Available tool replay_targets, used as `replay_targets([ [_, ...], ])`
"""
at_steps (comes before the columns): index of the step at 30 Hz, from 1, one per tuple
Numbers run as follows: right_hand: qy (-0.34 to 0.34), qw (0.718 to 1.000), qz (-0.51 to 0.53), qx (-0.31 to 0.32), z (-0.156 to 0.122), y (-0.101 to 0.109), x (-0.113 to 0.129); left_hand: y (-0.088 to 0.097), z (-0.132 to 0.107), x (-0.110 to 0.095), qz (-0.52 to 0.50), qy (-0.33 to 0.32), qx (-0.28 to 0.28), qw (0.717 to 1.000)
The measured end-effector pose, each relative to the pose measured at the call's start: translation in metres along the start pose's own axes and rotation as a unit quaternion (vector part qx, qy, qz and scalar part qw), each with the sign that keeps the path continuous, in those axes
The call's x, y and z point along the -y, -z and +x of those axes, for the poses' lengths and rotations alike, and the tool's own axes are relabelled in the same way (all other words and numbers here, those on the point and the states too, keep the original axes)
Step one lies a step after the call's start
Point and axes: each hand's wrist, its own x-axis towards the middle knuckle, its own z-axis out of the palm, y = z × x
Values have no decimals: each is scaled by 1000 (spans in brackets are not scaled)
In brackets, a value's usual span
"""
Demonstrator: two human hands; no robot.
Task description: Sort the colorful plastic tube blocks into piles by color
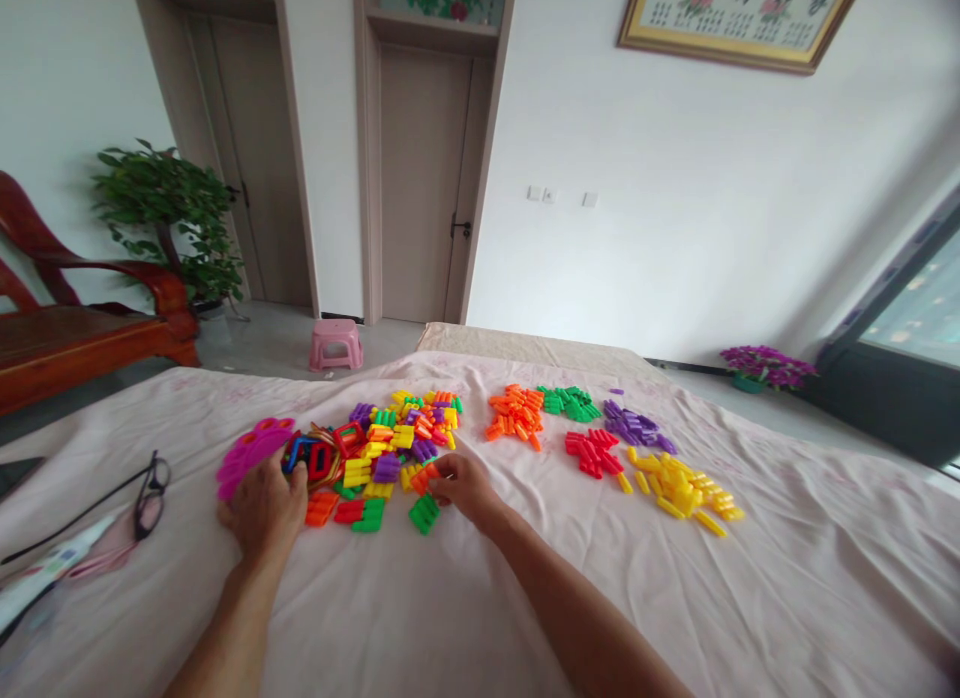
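Note:
A mixed heap of small coloured plastic pieces lies on a pink cloth. My right hand pinches an orange piece at the heap's near edge, just above a green piece. My left hand rests palm down beside a magenta flower-shaped plate, fingers curled near red and blue ring pieces; I cannot make out anything in it. To the right lie sorted piles: orange, green, purple, red and yellow.
Black glasses and a white tube lie at the cloth's left edge. Beyond are a small pink stool, a red wooden bench, a potted plant, closed doors and purple flowers.

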Motion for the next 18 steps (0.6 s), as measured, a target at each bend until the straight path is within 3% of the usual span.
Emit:
replay_targets([
  [3, -3, 996, 93, -15, -5, 5, -3, 2, -3, -1, -4, -15, -65, 998],
  [7, -13, 985, 151, -80, -8, 3, -5, 6, -12, -5, -24, -123, -162, 979],
  [12, 8, 975, 185, -125, -5, 8, -7, 4, -18, -7, -46, -191, -151, 969],
  [18, 45, 953, 175, -244, 10, 52, -7, 4, -12, -2, -31, -142, -133, 980],
])
